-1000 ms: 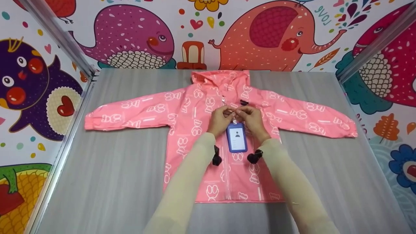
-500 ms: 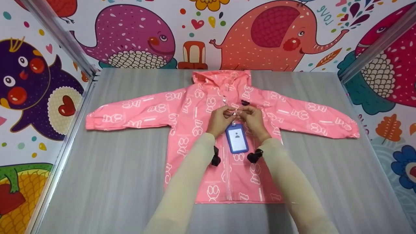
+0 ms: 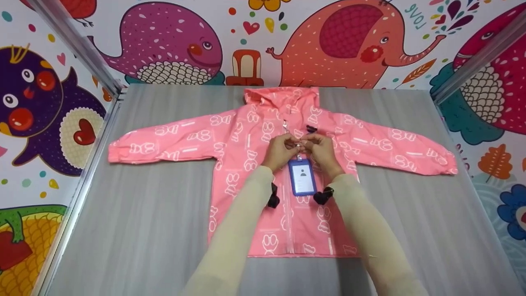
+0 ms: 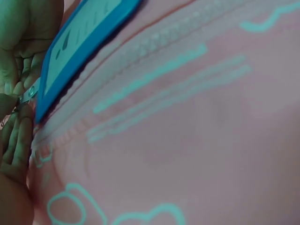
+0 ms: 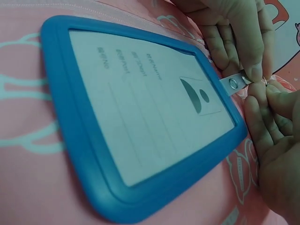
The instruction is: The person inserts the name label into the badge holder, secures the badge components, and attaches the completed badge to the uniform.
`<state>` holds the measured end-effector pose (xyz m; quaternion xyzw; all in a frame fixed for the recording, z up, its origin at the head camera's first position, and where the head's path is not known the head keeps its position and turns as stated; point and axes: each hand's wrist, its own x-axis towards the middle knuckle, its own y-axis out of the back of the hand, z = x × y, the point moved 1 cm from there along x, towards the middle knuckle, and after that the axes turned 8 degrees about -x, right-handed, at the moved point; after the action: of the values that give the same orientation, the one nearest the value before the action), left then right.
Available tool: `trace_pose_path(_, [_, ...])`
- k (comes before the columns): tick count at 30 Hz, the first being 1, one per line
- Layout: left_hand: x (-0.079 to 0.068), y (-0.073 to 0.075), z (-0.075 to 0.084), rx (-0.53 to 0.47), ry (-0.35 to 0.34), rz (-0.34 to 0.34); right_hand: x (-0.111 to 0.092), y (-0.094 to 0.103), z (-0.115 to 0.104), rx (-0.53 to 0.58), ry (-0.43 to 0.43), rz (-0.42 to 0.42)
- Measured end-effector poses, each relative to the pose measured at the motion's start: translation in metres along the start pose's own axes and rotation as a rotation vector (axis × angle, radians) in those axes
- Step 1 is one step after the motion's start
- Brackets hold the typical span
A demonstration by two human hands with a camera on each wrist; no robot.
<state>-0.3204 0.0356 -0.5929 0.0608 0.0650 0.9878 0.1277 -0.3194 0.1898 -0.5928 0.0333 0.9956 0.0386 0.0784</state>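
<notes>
A pink hooded jacket (image 3: pixel 230 185) with white printed figures lies flat, front up, sleeves spread. Over its chest, beside the zipper (image 3: pixel 289 230), hangs a blue-framed ID badge (image 3: pixel 303 177). A clear strap (image 5: pixel 233 83) with a snap joins the badge to a small metal clip at its top. My left hand (image 3: pixel 281 151) pinches this clip between thumb and fingers. Close against it, my right hand (image 3: pixel 322 151) pinches a thin metal piece at the clip's end. Both sets of fingertips meet just above the badge, partly hiding the clip in the head view.
The jacket lies on a grey wood-grain table (image 3: pixel 152 222). Printed cartoon walls (image 3: pixel 250 41) and metal posts (image 3: pixel 485 61) enclose its back and sides. A small black piece (image 3: pixel 311 129) sits on the jacket's chest. Black devices (image 3: pixel 324 196) hang at both sleeves.
The badge tilted a little under the fingers, and now hangs slightly lower and further right. Both hands stay together at its clip; the jacket lies as before.
</notes>
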Motion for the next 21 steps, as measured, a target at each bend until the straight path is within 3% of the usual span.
trace_pose_path(8, [0.0014,0.0031,-0.0016,-0.002,0.010,0.001,0.0022,0.0032,-0.0040,-0.090,-0.038,-0.038])
trace_pose_path(21, [0.0028,0.0015,-0.0036,0.014,0.018,0.002,0.0085,0.0094,-0.0014,-0.058,-0.063,-0.078])
